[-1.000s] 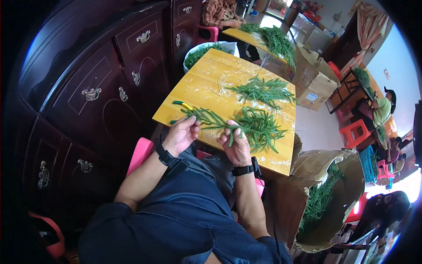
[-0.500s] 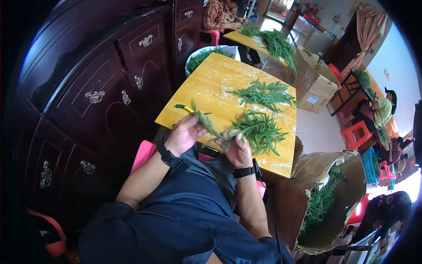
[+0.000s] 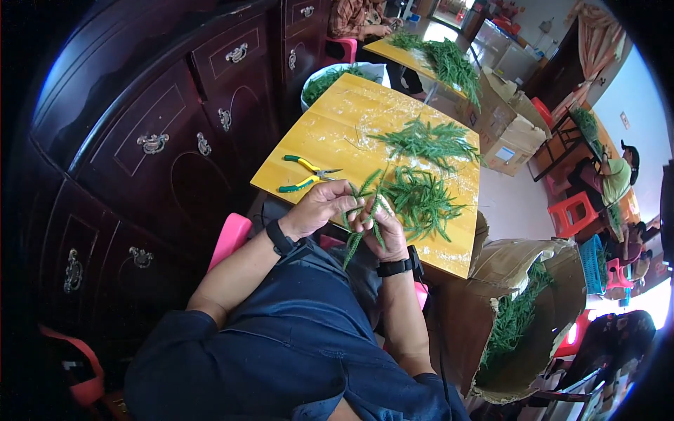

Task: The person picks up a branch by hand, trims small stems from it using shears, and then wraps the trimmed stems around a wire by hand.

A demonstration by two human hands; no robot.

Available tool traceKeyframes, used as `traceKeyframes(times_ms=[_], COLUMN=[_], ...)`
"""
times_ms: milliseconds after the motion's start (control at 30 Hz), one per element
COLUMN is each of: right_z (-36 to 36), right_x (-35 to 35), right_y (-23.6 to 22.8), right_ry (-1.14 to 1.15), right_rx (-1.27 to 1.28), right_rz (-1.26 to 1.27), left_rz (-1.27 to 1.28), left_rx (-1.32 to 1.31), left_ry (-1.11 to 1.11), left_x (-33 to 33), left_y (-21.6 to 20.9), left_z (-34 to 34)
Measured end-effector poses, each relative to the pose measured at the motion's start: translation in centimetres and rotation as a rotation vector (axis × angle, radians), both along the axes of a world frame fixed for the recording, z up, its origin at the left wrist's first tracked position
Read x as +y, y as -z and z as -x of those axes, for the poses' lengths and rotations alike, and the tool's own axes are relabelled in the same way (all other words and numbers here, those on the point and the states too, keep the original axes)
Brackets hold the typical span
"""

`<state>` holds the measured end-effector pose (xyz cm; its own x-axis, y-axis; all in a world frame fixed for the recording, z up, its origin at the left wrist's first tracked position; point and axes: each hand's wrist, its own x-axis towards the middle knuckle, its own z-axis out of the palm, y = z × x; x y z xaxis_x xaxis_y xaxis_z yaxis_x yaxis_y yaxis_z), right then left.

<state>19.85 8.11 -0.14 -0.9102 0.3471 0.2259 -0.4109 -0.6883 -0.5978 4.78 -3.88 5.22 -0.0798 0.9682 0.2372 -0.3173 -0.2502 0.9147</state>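
Note:
Close to the front edge of a yellow table [image 3: 319,123], my two hands meet around a green artificial-looking sprig [image 3: 354,245]. My left hand [image 3: 316,209] pinches it with thumb and fingers. Facing it, my right hand [image 3: 385,231] is closed on the same greenery, with leafy tips poking up and hanging below the fingers. Whether it is one branched piece or more, I cannot tell. Just beyond my left hand lie yellow-and-green pliers [image 3: 303,184], jaws pointing right. A pile of green sprigs [image 3: 428,203] sits beside my right hand, and another pile [image 3: 430,144] lies farther back.
Dark wooden cabinets [image 3: 161,119] line the left side. A torn cardboard box [image 3: 456,316] holding greenery stands at my right; a white sack [image 3: 379,72] of greenery is behind the table. Beyond are another table [image 3: 393,56], a large carton [image 3: 502,130], red stools [image 3: 572,214] and seated people.
My hands have drawn together, and the sprig stretched between them is now bunched at the fingers with an end hanging down. The pliers, partly covered before, show fully.

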Motion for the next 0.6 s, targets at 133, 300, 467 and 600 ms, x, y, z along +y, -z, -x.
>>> traceKeyframes(times_ms=[133,300,467,600], right_z=[-0.3,-0.7,-0.6,-0.6], right_x=[-0.8,-0.4,-0.4,-0.4], right_y=[-1.0,-0.4,-0.5,-0.8], right_ry=[0.015,-0.009,-0.052,-0.065], right_rx=[-0.116,-0.123,-0.140,-0.145], right_rz=[-0.090,-0.091,-0.087,-0.087], left_rz=[0.020,0.034,0.058,0.083], left_rx=[-0.015,-0.018,0.017,0.092], left_ry=[0.036,0.036,-0.024,-0.025], left_x=[0.1,0.0,0.5,0.8], left_y=[-0.6,-1.7,-1.4,-0.4], left_z=[-0.1,-0.7,-0.3,0.4])
